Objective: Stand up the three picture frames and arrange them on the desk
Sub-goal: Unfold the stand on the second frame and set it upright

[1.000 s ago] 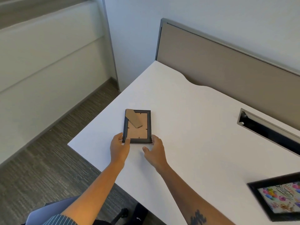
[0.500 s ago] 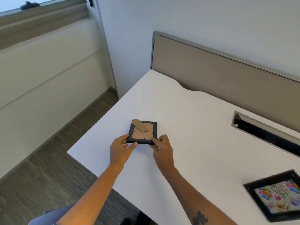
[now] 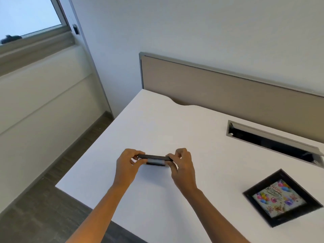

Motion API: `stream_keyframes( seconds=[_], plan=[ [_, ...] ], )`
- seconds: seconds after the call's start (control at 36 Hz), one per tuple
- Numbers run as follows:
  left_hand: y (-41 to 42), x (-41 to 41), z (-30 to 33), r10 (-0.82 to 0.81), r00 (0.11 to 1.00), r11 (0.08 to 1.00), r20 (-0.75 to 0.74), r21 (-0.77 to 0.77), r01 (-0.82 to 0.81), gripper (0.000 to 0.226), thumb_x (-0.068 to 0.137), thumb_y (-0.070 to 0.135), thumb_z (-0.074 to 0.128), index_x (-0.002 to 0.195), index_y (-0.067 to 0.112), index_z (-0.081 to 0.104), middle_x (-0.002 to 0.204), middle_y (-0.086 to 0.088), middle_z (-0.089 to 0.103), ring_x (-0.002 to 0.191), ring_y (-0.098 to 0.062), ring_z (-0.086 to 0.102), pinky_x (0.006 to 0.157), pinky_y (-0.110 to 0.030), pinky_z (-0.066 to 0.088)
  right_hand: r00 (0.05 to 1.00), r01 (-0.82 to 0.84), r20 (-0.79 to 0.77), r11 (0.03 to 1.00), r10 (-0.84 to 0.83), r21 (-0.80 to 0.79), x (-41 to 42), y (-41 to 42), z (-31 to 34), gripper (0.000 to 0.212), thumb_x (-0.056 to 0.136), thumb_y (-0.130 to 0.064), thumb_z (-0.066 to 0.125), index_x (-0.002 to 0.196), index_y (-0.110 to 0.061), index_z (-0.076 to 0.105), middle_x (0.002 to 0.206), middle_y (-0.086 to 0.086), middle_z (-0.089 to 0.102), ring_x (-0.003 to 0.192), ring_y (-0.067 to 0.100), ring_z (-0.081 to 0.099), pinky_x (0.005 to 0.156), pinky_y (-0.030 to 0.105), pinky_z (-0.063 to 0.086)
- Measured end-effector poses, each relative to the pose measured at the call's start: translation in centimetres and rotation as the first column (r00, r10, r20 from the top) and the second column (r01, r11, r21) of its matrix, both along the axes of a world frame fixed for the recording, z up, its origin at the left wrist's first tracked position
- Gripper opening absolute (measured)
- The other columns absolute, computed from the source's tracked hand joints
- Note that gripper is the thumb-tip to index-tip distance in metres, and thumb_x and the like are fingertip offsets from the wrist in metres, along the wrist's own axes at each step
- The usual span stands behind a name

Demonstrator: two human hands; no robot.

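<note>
Two frames show, not three. One small black frame (image 3: 155,157) is held between two hands above the near-left part of the white desk (image 3: 192,137), seen almost edge-on, so only its thin dark top edge and a sliver of the face below it are visible. The second frame (image 3: 282,197) lies flat and face up near the right edge of the view, well apart from the first, turned at an angle to the desk's edges — its black border surrounds a card with coloured balloons and lettering.

The left hand (image 3: 127,165) grips the held frame's left end: fingers curled over the top edge, thumb on the near side. The right hand (image 3: 182,165) does the same at the right end, fingers curled over the top and thumb pressed to the near side. Both hands are clamped on that one frame, one at each end, with its dark edge spanning the gap between them. Whether the frame's lower edge touches the desk cannot be told; a faint shadow lies just under it.

One long grey-rimmed cable slot (image 3: 273,142) is cut into the desk behind the flat frame. One beige divider panel (image 3: 228,88) runs along the desk's far edge. At upper left — one window (image 3: 29,14) above a pale wall, and dark carpet (image 3: 43,199) beside the desk.
</note>
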State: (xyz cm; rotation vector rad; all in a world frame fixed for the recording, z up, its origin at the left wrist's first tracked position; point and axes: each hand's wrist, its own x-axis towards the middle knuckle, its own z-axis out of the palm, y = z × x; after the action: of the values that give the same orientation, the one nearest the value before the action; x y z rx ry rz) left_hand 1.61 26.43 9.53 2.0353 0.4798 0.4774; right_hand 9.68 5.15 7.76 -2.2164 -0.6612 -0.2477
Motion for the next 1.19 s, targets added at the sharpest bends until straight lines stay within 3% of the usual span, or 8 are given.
stream_keyframes(
  seconds=[0.11,0.31,0.42,0.53,0.69,0.83,0.97,1.19],
  plan=[
    [-2.3,1.1,1.2,-0.058,0.998,0.991,-0.004,-0.123,0.058,0.017,0.089,0.021,0.08,0.102,0.03,0.072,0.101,0.019,0.073,0.103,-0.003,0.065,0.075,-0.009,0.052,0.996,-0.03,-0.077,0.993,0.039,0.112,1.0,-2.6,1.0,0.015,0.098,-0.009,0.07,0.107,-0.02,0.072,0.115,-0.009,0.052,0.103,0.011,0.056,0.087,0.026,0.048],
    [-7.1,3.5,3.1,-0.103,0.994,0.883,-0.046,-0.465,0.07,0.005,0.096,0.03,0.072,0.101,0.03,0.071,0.096,0.009,0.079,0.089,-0.009,0.076,0.065,-0.018,0.059,0.891,0.118,-0.451,0.932,0.054,0.344,1.1,-6.9,3.6,0.011,0.103,-0.019,0.071,0.106,-0.029,0.068,0.101,-0.015,0.076,0.096,0.007,0.072,0.075,0.017,0.055],
    [-9.8,4.3,3.5,-0.133,0.991,0.785,-0.026,-0.613,0.09,0.01,0.099,0.03,0.069,0.104,0.022,0.072,0.097,-0.005,0.081,0.088,-0.022,0.079,0.064,-0.025,0.062,0.809,0.275,-0.587,0.856,0.039,0.437,0.8,-9.4,4.7,0.006,0.101,-0.028,0.075,0.104,-0.032,0.071,0.102,-0.01,0.077,0.097,0.01,0.074,0.075,0.022,0.06],
    [-12.3,5.0,3.5,-0.119,0.992,0.744,-0.037,-0.665,0.064,0.015,0.099,0.03,0.069,0.108,0.018,0.071,0.096,-0.005,0.081,0.089,-0.022,0.079,0.064,-0.025,0.062,0.71,0.364,-0.703,0.832,0.043,0.419,-0.1,-12.2,4.8,0.023,0.104,-0.049,0.064,0.105,-0.027,0.072,0.101,-0.001,0.081,0.097,0.015,0.078,0.072,0.024,0.06],
    [-15.3,6.0,3.7,-0.138,0.989,0.664,-0.052,-0.746,0.053,0.018,0.098,0.029,0.071,0.108,0.015,0.072,0.095,-0.011,0.081,0.085,-0.024,0.08,0.061,-0.027,0.061,0.64,0.382,-0.767,0.846,0.047,0.371,-2.2,-15.8,4.2,0.057,0.104,-0.064,0.045,0.111,-0.012,0.068,0.107,0.001,0.081,0.101,0.019,0.08,0.085,0.038,0.065],
    [-17.9,6.8,3.8,-0.191,0.98,0.667,-0.061,-0.741,0.084,0.016,0.097,0.028,0.072,0.106,0.015,0.073,0.094,-0.01,0.081,0.084,-0.025,0.08,0.06,-0.027,0.061,0.548,0.435,-0.83,0.811,0.106,0.391,-3.7,-17.6,4.5,0.058,0.11,-0.063,0.031,0.127,-0.026,0.072,0.118,-0.003,0.083,0.11,0.018,0.08,0.094,0.038,0.063],
    [-20.5,7.3,3.6,-0.259,0.962,0.702,-0.091,-0.702,0.122,0.017,0.098,0.032,0.07,0.108,0.018,0.072,0.095,-0.005,0.082,0.086,-0.024,0.08,0.064,-0.032,0.063,0.465,0.513,-0.876,0.768,0.126,0.383,-4.4,-19.3,4.4,0.062,0.104,-0.073,0.031,0.127,-0.036,0.075,0.121,-0.006,0.082,0.112,0.017,0.079,0.076,0.02,0.064],
    [-23.4,7.7,3.4,-0.34,0.936,0.7,-0.09,-0.689,0.188,0.014,0.098,0.03,0.07,0.107,0.02,0.072,0.095,-0.004,0.082,0.087,-0.022,0.08,0.063,-0.027,0.062,0.398,0.618,-0.906,0.688,0.145,0.381,-5.0,-22.2,2.7,0.061,0.096,-0.079,0.04,0.123,-0.039,0.078,0.124,-0.004,0.082,0.114,0.019,0.079,0.095,0.043,0.059]
  ],
)
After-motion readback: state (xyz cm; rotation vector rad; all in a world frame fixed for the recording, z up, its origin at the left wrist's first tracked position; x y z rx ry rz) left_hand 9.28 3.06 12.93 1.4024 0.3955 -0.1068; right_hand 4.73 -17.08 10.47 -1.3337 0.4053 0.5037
